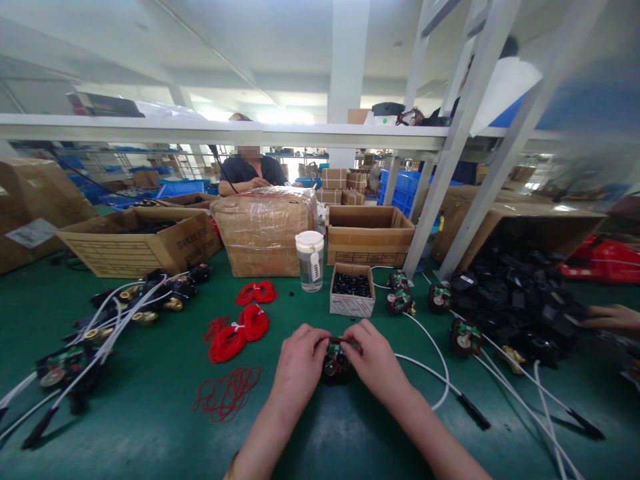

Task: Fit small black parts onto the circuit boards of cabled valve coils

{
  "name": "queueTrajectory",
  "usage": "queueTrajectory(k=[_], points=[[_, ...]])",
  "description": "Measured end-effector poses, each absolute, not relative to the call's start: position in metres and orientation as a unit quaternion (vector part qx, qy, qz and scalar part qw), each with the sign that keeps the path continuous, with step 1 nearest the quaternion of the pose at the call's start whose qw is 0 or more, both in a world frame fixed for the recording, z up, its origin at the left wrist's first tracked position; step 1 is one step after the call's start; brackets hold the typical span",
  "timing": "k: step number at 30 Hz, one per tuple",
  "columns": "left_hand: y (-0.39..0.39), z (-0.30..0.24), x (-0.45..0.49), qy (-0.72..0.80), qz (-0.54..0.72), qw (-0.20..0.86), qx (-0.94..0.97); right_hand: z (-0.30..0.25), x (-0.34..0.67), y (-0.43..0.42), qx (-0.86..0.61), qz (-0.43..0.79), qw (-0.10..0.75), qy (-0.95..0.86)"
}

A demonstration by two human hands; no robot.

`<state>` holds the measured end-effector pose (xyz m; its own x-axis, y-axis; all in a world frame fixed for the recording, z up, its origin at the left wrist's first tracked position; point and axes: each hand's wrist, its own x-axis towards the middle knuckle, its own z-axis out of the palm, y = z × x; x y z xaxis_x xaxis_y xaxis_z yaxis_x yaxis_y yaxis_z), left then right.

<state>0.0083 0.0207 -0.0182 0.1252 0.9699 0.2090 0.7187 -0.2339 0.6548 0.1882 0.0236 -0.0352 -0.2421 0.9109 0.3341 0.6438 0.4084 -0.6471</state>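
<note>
Black valve unit (336,361) — left hand (300,370), right hand (376,363) gripping

The small black part (336,362) is lying mostly hidden between the left hand (300,367) and the right hand (374,360), so its shape is staying unclear. Another person's hand (613,319) is being cut off by the right edge. The print on the jar's tag (315,265) is showing too small to read.
</note>
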Motion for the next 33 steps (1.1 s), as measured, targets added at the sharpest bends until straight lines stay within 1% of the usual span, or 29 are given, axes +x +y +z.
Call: queueTrajectory(k=[7, 16, 21, 28, 33], points=[[0.021, -0.018, 0.008, 0.587, 0.326, 0.228, 0.705, -0.035, 0.187, 0.025, -0.515, 0.228, 0.371, -0.739], [0.022, -0.023, 0.004, 0.584, 0.347, 0.261, 0.685, -0.037, 0.184, 0.026, -0.515, 0.238, 0.384, -0.728], [0.026, -0.024, 0.008, 0.596, 0.354, 0.261, 0.672, -0.04, 0.185, 0.027, -0.508, 0.245, 0.4, -0.722], [0.027, -0.028, 0.01, 0.596, 0.359, 0.267, 0.667, -0.05, 0.195, 0.027, -0.519, 0.319, 0.442, -0.658], [0.027, -0.027, 0.01, 0.598, 0.363, 0.271, 0.661, -0.055, 0.193, 0.027, -0.525, 0.342, 0.446, -0.639]])
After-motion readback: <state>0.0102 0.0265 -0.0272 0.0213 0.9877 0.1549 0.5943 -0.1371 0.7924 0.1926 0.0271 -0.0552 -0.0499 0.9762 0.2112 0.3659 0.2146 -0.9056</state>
